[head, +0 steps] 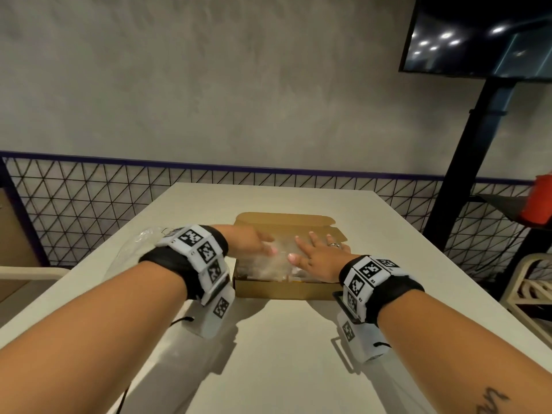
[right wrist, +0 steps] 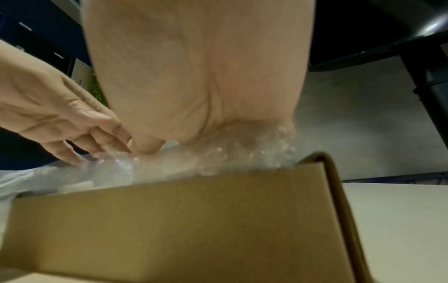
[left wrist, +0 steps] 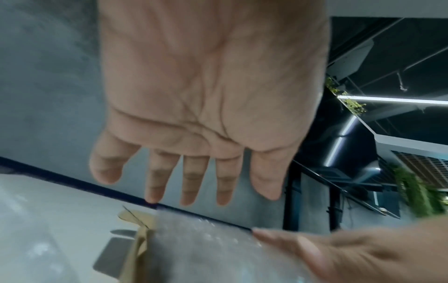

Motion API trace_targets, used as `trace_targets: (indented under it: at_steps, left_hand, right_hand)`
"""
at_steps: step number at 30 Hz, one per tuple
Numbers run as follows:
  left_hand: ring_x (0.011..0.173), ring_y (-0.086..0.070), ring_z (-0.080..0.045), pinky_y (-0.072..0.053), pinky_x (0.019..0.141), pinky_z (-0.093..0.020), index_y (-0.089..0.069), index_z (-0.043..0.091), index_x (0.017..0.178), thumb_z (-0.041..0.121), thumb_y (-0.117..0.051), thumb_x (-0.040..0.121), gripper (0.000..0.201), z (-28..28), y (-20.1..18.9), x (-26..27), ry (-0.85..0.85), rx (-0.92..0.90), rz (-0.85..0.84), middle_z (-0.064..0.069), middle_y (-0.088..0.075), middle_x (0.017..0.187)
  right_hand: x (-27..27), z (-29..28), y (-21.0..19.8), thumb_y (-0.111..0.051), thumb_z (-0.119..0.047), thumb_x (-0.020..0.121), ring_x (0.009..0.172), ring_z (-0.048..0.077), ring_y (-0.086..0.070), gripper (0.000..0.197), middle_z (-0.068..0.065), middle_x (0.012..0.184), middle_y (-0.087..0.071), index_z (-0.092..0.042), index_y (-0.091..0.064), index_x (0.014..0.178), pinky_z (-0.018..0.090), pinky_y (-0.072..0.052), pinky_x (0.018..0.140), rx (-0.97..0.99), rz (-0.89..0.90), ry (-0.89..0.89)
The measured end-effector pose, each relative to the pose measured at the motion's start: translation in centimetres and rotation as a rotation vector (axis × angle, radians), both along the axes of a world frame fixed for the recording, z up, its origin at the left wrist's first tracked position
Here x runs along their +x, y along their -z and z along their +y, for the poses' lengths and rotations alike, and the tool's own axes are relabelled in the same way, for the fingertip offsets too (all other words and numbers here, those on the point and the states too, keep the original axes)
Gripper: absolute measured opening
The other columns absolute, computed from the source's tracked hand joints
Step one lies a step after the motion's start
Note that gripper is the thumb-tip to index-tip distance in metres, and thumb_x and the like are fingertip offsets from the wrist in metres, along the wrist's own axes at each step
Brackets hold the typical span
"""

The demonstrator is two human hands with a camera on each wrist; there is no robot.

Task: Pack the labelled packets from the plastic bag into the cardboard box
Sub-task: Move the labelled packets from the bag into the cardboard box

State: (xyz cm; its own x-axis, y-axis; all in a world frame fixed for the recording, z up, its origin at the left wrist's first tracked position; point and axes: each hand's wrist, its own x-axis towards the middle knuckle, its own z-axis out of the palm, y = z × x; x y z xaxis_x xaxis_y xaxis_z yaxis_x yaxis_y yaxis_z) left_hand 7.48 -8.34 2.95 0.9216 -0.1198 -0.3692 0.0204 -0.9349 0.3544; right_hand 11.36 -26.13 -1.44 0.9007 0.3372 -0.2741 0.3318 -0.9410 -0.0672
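Observation:
An open brown cardboard box [head: 283, 289] stands mid-table, its lid [head: 283, 219] folded back. Clear plastic packets [head: 268, 265] fill it to the rim; their labels are hard to make out. My left hand [head: 254, 242] reaches in from the left with straight, spread fingers on the packets. My right hand [head: 319, 249] lies flat on them, palm down, a ring on one finger. In the right wrist view the right hand [right wrist: 194, 86] presses the packets [right wrist: 169, 162] above the box wall [right wrist: 181, 220]. The left wrist view shows the left hand [left wrist: 194, 172] open. The crumpled clear plastic bag [head: 140, 243] lies left of the box.
The pale table [head: 283, 354] stretches bare in front of the box. A wire-grid fence [head: 89, 204] runs behind it. A dark screen on a black stand [head: 478, 144] rises at the right, with a red object [head: 537, 201] and a chair [head: 531, 288] beside.

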Motion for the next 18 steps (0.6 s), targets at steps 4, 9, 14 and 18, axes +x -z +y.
trace_targets:
  at_steps: [4,9,14,18]
  left_hand:
    - [0.118,-0.051,-0.023,-0.039,0.096,-0.034,-0.054,0.010,0.128,0.035,-0.043,0.097,0.041,2.8,-1.6,-1.3,-0.191,0.087,-0.184,-0.007,-0.055,0.131]
    - [0.092,-0.054,-0.023,-0.042,0.067,-0.027,-0.057,0.002,0.118,0.024,-0.045,0.098,0.033,6.0,-0.9,-2.3,-0.368,0.188,-0.087,-0.010,-0.060,0.122]
    - [0.123,-0.049,-0.025,-0.038,0.102,-0.031,-0.051,0.004,0.131,0.028,-0.041,0.099,0.041,7.6,2.2,-2.3,-0.247,0.473,0.052,-0.010,-0.053,0.130]
    - [0.131,-0.041,-0.020,-0.030,0.106,-0.028,-0.033,0.014,0.144,0.029,-0.037,0.100,0.047,7.4,3.8,-2.1,-0.176,0.483,0.046,-0.004,-0.046,0.141]
  right_hand:
    - [-1.8,-0.5,-0.2,-0.013,-0.062,0.092,0.144,0.032,0.009,0.065,0.000,0.158,0.009,-0.034,0.001,0.149,0.052,0.001,0.114,0.024,0.006,-0.037]
    - [-3.3,-0.7,-0.8,-0.016,-0.063,0.093,0.145,0.031,0.004,0.067,0.000,0.159,0.004,-0.030,-0.002,0.150,0.050,-0.003,0.115,-0.012,0.019,-0.071]
    - [-4.1,0.9,-1.4,-0.023,-0.059,0.094,0.145,0.027,0.005,0.071,-0.001,0.158,0.010,-0.025,0.004,0.150,0.048,-0.001,0.115,0.041,-0.059,-0.120]
    - [-4.4,2.8,-0.7,-0.027,-0.057,0.094,0.145,0.023,0.010,0.075,0.000,0.157,0.015,-0.020,0.006,0.149,0.049,-0.001,0.115,0.011,-0.033,-0.149]
